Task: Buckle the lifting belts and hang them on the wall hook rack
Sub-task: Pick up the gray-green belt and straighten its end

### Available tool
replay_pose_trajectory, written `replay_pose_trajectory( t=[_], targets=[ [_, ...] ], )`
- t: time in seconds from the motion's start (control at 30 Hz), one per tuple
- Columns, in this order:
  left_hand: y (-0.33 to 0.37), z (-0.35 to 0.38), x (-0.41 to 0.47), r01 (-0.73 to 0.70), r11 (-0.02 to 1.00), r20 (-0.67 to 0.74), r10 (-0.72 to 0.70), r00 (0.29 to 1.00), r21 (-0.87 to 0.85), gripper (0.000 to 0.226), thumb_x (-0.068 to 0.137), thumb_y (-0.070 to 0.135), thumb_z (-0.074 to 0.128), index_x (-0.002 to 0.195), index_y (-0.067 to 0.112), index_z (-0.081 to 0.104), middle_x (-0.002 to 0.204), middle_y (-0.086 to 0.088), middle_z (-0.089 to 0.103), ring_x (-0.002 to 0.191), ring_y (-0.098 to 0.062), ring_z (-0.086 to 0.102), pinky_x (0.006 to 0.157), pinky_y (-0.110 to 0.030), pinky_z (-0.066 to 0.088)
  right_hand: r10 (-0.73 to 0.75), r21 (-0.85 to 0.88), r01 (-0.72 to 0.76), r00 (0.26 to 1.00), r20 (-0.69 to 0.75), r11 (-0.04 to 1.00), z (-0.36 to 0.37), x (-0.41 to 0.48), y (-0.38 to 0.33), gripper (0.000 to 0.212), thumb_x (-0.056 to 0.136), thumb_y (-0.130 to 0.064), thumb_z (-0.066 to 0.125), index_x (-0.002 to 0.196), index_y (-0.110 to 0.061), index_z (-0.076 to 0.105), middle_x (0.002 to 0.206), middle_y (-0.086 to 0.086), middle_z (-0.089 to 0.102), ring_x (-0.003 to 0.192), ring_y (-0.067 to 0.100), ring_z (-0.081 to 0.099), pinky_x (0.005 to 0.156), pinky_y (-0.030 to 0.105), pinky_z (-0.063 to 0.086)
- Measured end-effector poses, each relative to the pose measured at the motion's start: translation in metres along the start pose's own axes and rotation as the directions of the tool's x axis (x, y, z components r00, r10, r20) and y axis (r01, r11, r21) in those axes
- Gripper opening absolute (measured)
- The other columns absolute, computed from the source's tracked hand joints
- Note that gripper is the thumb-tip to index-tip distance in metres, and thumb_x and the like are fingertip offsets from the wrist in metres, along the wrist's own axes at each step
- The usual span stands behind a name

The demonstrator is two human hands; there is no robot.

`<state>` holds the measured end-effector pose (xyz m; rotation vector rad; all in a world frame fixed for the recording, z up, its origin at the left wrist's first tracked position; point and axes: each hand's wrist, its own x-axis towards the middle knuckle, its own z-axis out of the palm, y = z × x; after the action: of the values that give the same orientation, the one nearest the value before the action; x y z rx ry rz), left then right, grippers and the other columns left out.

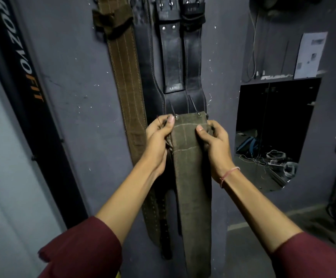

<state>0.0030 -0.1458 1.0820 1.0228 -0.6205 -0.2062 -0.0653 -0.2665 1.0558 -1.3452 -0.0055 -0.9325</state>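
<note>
Left hand [159, 135]: grip clamped on olive belt's [193, 177] top corner
Right hand [213, 141]: grip clamped on opposite corner
Behind: black belts [173, 57] hanging on wall [73, 77]

Left grip [159, 135] and right grip [213, 141] both pinched closed, arms outstretched.
</note>
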Motion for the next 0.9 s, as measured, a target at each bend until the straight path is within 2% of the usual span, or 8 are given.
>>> replay_pose_trajectory(
  t=[0.13,0.23,0.37,0.47,0.6,0.67,0.8,0.9],
  targets=[
    [0.006,0.001,0.003,0.057,0.991,-0.025,-0.061,0.998,-0.118,0.007,0.091,0.006,0.059,0.089,0.011,0.064,0.081,-0.004,0.065,0.078,-0.015,0.061,0.077,-0.029,0.052,-0.027,-0.105,0.025,0.999,-0.024,0.994,-0.002,-0.004,0.006,0.035,0.095,-0.033,0.063,0.094,0.001,0.064,0.086,0.01,0.07,0.078,0.015,0.066,0.073,0.032,0.054],
    [-0.001,0.001,0.003,0.063,0.997,-0.196,-0.055,0.979,0.033,0.015,0.094,0.007,0.061,0.108,0.01,0.056,0.089,-0.007,0.062,0.078,-0.014,0.062,0.073,-0.028,0.055,-0.049,-0.077,0.052,0.998,0.033,0.996,0.0,-0.013,0.012,0.025,0.098,-0.023,0.06,0.1,0.001,0.068,0.093,0.013,0.073,0.083,0.016,0.068,0.074,0.028,0.056],
    [-0.015,-0.001,-0.004,0.362,0.903,-0.33,-0.277,0.902,0.232,0.093,0.068,0.076,0.065,0.133,0.01,0.053,0.113,-0.008,0.07,0.101,-0.022,0.068,0.092,-0.041,0.054,-0.048,-0.033,0.05,0.998,0.037,0.998,0.003,-0.014,0.013,0.017,0.098,-0.016,0.058,0.105,-0.008,0.071,0.098,0.009,0.076,0.09,0.014,0.073,0.074,0.022,0.057],
    [-0.018,0.002,-0.008,0.428,0.888,-0.308,-0.366,0.878,0.168,0.063,0.083,0.071,0.054,0.108,0.015,0.07,0.102,-0.008,0.076,0.092,-0.022,0.072,0.081,-0.035,0.057,-0.036,-0.037,0.039,0.997,0.063,0.999,0.005,-0.011,0.013,0.015,0.099,-0.013,0.057,0.105,-0.007,0.07,0.097,0.007,0.075,0.087,0.011,0.073,0.072,0.019,0.055],
    [-0.021,0.001,-0.004,0.045,0.988,-0.299,0.001,0.954,0.146,0.027,0.102,0.034,0.05,0.093,0.011,0.06,0.082,-0.01,0.065,0.072,-0.018,0.062,0.066,-0.029,0.051,-0.03,-0.081,0.04,0.991,0.127,0.996,0.007,-0.004,0.019,0.018,0.099,-0.013,0.056,0.102,0.003,0.065,0.094,0.014,0.072,0.083,0.01,0.07,0.071,0.02,0.054],
    [-0.019,0.001,-0.001,-0.129,0.962,-0.297,0.2,0.934,0.241,0.026,0.106,0.026,0.04,0.086,0.013,0.049,0.074,-0.003,0.05,0.065,-0.012,0.049,0.061,-0.025,0.044,-0.028,-0.107,0.048,0.983,0.18,0.993,0.01,0.002,0.018,0.016,0.1,-0.015,0.055,0.099,-0.001,0.062,0.082,0.001,0.071,0.077,0.004,0.068,0.069,0.018,0.052],
    [-0.017,-0.001,0.007,-0.283,0.901,-0.274,0.378,0.884,0.329,0.03,0.107,0.029,0.034,0.087,0.011,0.047,0.082,-0.009,0.044,0.075,-0.02,0.042,0.068,-0.035,0.039,-0.133,-0.206,0.174,0.971,0.201,0.963,0.025,0.019,0.006,0.025,0.104,-0.025,0.044,0.099,-0.005,0.058,0.076,-0.008,0.057,0.071,0.001,0.055,0.067,0.016,0.047],
    [-0.006,0.005,0.016,-0.363,0.835,-0.281,0.496,0.821,0.413,0.032,0.108,0.026,0.032,0.084,0.01,0.046,0.079,-0.006,0.043,0.072,-0.009,0.043,0.068,-0.022,0.039,-0.262,-0.241,0.283,0.958,0.115,0.928,0.038,0.035,0.0,0.033,0.107,-0.025,0.034,0.09,-0.01,0.058,0.079,-0.008,0.056,0.076,0.004,0.053,0.072,0.021,0.044]
  ],
)
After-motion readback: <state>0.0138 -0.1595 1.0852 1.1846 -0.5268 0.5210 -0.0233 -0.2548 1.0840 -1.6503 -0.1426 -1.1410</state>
